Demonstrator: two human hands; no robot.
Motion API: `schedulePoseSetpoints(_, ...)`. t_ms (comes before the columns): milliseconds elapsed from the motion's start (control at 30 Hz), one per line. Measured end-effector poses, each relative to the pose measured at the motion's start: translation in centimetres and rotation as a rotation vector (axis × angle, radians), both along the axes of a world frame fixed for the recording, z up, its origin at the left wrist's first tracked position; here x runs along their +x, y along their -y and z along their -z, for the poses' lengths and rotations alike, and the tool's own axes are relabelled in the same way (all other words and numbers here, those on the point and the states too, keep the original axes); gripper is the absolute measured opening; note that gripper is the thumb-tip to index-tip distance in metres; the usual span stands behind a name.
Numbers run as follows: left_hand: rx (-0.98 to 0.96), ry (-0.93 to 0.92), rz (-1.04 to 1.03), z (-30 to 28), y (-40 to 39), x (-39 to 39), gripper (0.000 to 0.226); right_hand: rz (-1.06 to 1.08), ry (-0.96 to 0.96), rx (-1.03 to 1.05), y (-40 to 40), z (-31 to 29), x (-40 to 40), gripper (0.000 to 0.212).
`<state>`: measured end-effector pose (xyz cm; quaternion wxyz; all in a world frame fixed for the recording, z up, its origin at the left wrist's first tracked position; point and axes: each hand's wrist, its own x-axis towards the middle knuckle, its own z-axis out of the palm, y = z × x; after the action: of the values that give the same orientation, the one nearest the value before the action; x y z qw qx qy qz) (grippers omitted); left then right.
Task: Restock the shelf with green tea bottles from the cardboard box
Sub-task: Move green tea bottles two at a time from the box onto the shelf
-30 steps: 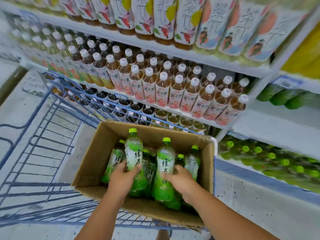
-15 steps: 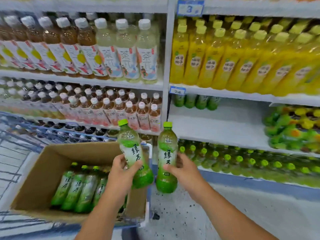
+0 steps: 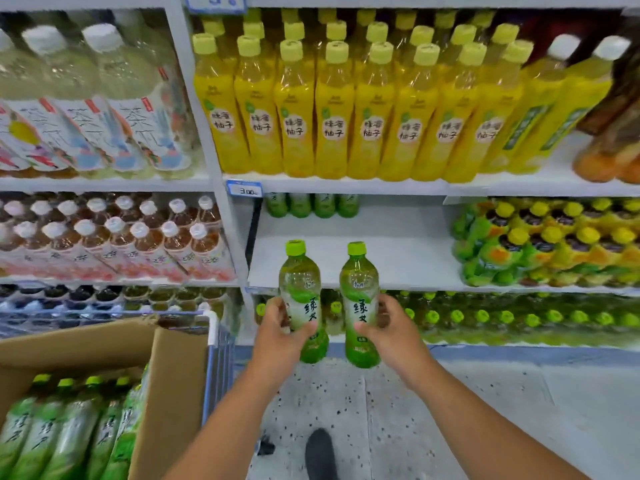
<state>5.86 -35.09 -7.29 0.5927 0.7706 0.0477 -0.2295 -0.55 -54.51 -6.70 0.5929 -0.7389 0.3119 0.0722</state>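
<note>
Item: green tea restock, early stage. We hold two green tea bottles upright in front of the shelf [image 3: 398, 258]: left hand [image 3: 282, 332] clamped on the left bottle [image 3: 301, 296], right hand [image 3: 389, 329] on the right bottle [image 3: 358, 299]. Shelf stock: four green bottles [image 3: 310, 204] at the rear edge, front mostly bare. Cardboard box [image 3: 166, 393], lower left: several green tea bottles [image 3: 65, 427] remain. We judge most placing undone.

Two held bottles [image 3: 301, 299] before the shelf [image 3: 408, 261] — cardboard box [image 3: 166, 393] lower left, bottles inside.
</note>
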Motion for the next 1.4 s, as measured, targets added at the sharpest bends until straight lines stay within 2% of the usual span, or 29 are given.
schedulePoseSetpoints(200, 0.057, 0.098, 0.092, 3.4, 4.8, 6.8, 0.044, 0.085, 0.065, 0.002, 4.6, 3.9, 5.0, 0.046)
schedulePoseSetpoints(367, 0.114, 0.201, 0.117, 6.7, 8.2, 11.2, 0.043, 0.091, 0.204, -0.104, 7.7, 7.6, 8.8, 0.050)
schedulePoseSetpoints(567, 0.076, 0.293, 0.119, 12.4, 11.6, 15.2, 0.045, 0.161, 0.381, -0.125, 10.8, 12.2, 12.0, 0.054)
schedulePoseSetpoints(800, 0.078, 0.453, 0.170, 15.4, 16.4, 19.7, 0.047, 0.121, 0.526, -0.135, 14.9, 16.3, 16.9, 0.051)
schedulePoseSetpoints(900, 0.078, 0.486, 0.170, 15.8, 17.4, 21.1, 0.045, 0.049, 0.557, -0.203, 16.4, 17.3, 18.8, 0.054)
schedulePoseSetpoints(1000, 0.072, 0.530, 0.082, 16.6, 18.4, 20.6, 0.050, 0.045, 0.586, -0.228, 16.7, 18.3, 19.4, 0.058)
schedulePoseSetpoints(1133, 0.140, 0.557, -0.166, 18.5, 20.0, 19.1, 0.063, 0.136, 0.587, -0.383, 16.1, 19.5, 19.5, 0.059)
schedulePoseSetpoints(1233, 0.145, 0.604, -0.244, 19.1, 21.1, 19.2, 0.052, 0.107, 0.571, -0.504, 16.5, 19.7, 20.3, 0.052)
schedulePoseSetpoints(1400, 0.112, 0.642, -0.247, 19.3, 22.2, 20.5, 0.042, 0.075, 0.561, -0.552, 17.1, 19.7, 21.9, 0.055)
